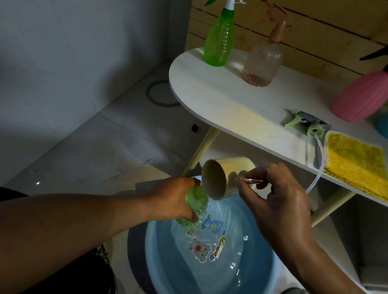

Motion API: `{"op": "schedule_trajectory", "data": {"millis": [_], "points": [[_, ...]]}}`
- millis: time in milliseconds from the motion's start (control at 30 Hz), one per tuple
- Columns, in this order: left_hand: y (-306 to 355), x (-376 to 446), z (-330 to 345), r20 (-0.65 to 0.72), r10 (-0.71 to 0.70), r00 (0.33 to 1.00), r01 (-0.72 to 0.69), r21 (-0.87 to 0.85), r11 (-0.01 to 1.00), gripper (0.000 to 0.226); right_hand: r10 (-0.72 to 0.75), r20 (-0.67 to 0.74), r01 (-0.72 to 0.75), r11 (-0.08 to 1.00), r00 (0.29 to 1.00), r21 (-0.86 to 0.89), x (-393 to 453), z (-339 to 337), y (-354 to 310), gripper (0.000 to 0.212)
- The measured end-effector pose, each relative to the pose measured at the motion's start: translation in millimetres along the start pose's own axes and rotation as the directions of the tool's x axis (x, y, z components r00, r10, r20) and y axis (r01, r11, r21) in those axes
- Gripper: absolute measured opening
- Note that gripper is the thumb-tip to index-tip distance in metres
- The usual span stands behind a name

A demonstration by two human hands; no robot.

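Over a water-filled blue basin [155,264] on the floor, a person's left hand [173,198] gripped a headless green bottle [198,201], fingers curled round its body, while the right hand [277,200] pinched a beige cup [227,177] at its handle side. The bottle sat just left of and below the cup, the left hand the nearer of the two to it. Its long axis was tilted, base down toward the water and neck up toward the cup's lip, where the two appeared to meet; the neck itself was hard to make out. The cup lay tipped almost on its side, mouth facing left toward the bottle, so the pour looked to depend on holding lip over neck. Beyond, on the white desk [232,112], a detached spray head [308,122] with its tube lay beside a yellow cloth [359,167]. Farther back stood a pink spray bottle [366,95], a peach spray bottle [263,61] and a green spray bottle [219,37].
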State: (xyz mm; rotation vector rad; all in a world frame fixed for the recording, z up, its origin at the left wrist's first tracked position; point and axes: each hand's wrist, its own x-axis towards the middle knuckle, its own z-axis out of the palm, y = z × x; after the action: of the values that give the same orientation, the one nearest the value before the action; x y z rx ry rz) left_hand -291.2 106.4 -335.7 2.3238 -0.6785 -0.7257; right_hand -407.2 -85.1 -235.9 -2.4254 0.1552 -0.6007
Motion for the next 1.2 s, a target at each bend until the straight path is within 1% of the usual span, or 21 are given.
{"op": "schedule_trajectory", "data": {"millis": [67, 167, 300, 433, 667, 867, 1100, 1200], "points": [[1, 0, 0, 0.001, 0.005, 1.000, -0.005, 0.002, 1.000, 0.087, -0.028, -0.013, 0.027, 0.999, 1.000, -0.024, 0, 0, -1, 0.015], [4, 0, -2, 0.006, 0.009, 1.000, -0.009, 0.010, 1.000, 0.088, -0.071, -0.035, 0.069, 0.996, 0.997, -0.049, 1, 0, -3, 0.018], [6, 0, -2, 0.006, 0.008, 1.000, -0.008, 0.034, 0.999, 0.091, -0.119, -0.037, 0.116, 0.991, 0.992, -0.072, 1, -1, -3, 0.013], [6, -1, -3, 0.001, 0.004, 1.000, -0.004, 0.084, 0.996, 0.097, -0.162, -0.070, 0.156, 0.984, 0.984, -0.083, 1, -1, -4, 0.014], [6, 0, -3, -0.008, 0.003, 1.000, -0.002, 0.112, 0.994, 0.095, -0.213, -0.070, 0.206, 0.973, 0.974, -0.101, -1, -2, -7, 0.013], [6, -1, -3, -0.006, 0.019, 1.000, -0.018, 0.081, 0.997, 0.087, -0.271, -0.030, 0.264, 0.955, 0.962, -0.136, -2, -3, -3, 0.012], [7, -2, -3, -0.009, 0.017, 1.000, -0.017, 0.028, 0.999, 0.095, -0.356, -0.032, 0.339, 0.910, 0.934, -0.237, -3, -8, -5, 0.007], [7, -1, -4, 0.009, 0.038, 0.999, -0.038, -0.013, 0.999, 0.081, -0.407, -0.017, 0.383, 0.871, 0.913, -0.308, -3, -12, -5, 0.010]]}}
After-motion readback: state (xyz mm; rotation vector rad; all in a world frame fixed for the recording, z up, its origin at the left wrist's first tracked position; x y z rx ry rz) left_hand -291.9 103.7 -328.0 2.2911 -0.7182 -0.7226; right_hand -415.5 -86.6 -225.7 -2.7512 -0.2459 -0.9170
